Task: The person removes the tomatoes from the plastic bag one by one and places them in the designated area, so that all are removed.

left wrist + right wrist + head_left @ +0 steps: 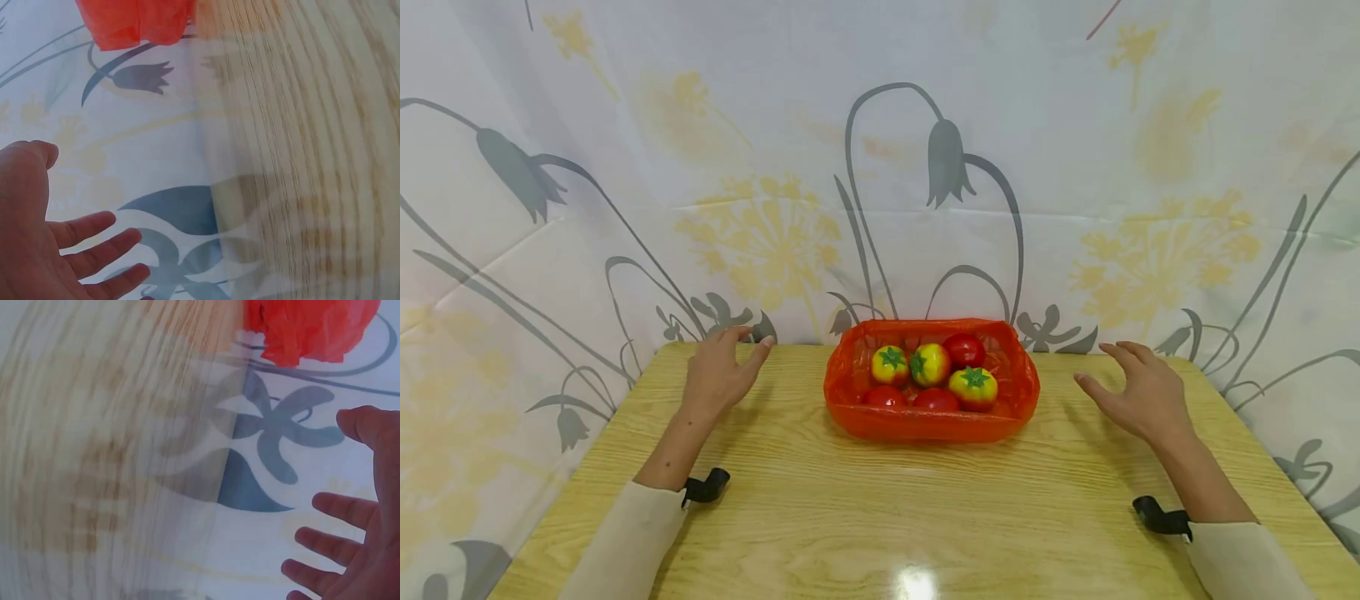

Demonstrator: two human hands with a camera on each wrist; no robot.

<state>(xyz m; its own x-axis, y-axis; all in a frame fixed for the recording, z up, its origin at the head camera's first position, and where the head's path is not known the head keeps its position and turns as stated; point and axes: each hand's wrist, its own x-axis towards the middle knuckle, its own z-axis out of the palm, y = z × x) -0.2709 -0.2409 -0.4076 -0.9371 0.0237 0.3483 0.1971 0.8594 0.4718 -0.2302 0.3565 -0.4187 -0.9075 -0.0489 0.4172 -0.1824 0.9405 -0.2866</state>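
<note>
Near the back of the table sits a container covered in red plastic film [925, 427], its long side facing me. Inside it lie several round fruits that look like tomatoes: some plain red, like the tomato [964, 350], others yellow-red with green star-shaped tops, like the one in front [974, 388]. My left hand [721, 373] is held left of the container, apart from it, fingers spread and holding nothing. On the other side my right hand [1142, 392] is likewise apart from it, fingers loosely extended. Both wrist views show the palms bare, the left hand [69, 237] and right hand [356, 531].
The light wooden table [805, 517] reaches back to a hanging cloth [1060, 100] printed with grey and yellow flowers. Black wrist mounts [707, 486] stick out at both sleeves. A bright light reflection lies on the table's front part.
</note>
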